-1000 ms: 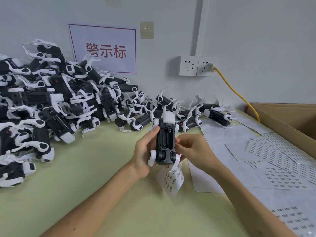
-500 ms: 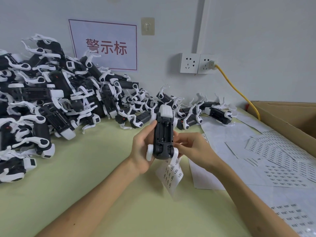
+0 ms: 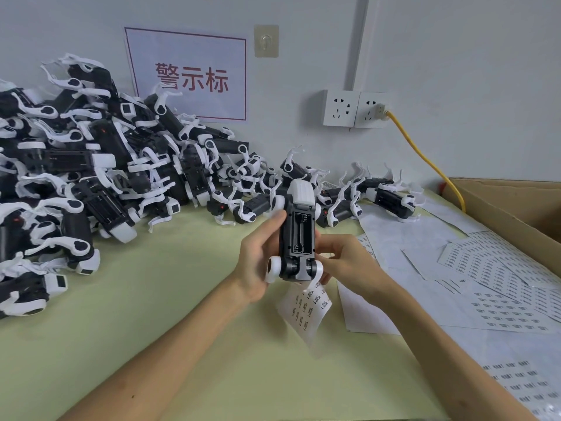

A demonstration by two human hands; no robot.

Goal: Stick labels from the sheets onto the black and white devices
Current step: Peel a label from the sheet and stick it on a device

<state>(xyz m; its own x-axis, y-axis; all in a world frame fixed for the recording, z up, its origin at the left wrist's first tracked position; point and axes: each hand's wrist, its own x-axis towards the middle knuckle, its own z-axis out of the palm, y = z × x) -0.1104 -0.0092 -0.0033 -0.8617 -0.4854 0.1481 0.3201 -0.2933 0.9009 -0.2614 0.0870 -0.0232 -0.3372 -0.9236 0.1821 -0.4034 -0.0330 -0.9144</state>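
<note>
I hold one black and white device (image 3: 298, 235) upright above the table, its open battery bay facing me. My left hand (image 3: 260, 257) grips its left side. My right hand (image 3: 346, 262) curls round its right side near the lower end. A small label sheet (image 3: 306, 311) hangs down beneath the device, pinched under my right hand. A large pile of the same devices (image 3: 100, 177) covers the left and back of the table.
More label sheets (image 3: 491, 284) are spread over the right of the pale green table (image 3: 151, 314). A cardboard box (image 3: 516, 208) stands at the far right. Wall sockets (image 3: 352, 108) with a yellow cable (image 3: 425, 159) and a red-lettered sign (image 3: 191, 77) are on the wall behind.
The device and both hands have shifted slightly; the grip looks the same. The view has tilted a little.
</note>
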